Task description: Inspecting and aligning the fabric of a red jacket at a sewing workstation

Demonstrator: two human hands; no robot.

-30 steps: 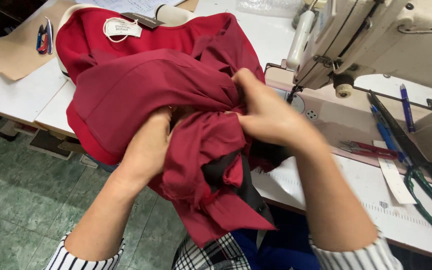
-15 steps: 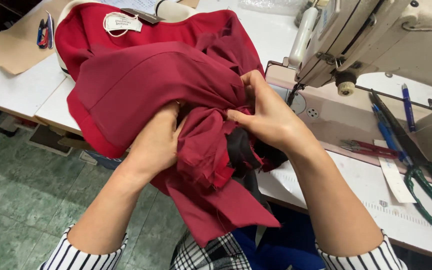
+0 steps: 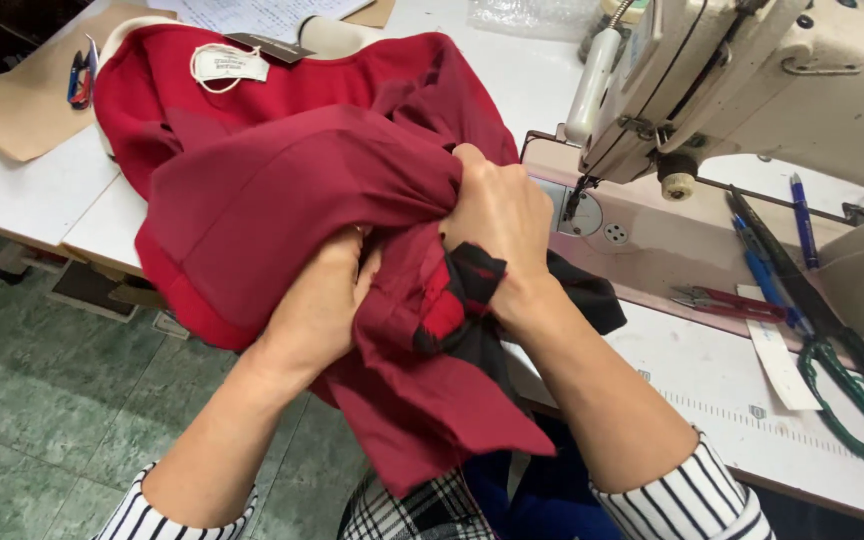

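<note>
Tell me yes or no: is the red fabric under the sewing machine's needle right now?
No, both hands hold the red fabric bunched up left of the needle, over the table edge.

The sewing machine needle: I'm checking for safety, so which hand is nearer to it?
Right. The right hand grips red fabric just left of the needle; the left hand is farther left and lower.

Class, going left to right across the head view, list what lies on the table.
Blue clips → white tag on the red garment → sewing machine → red snips → blue pens → green-handled scissors.
</note>
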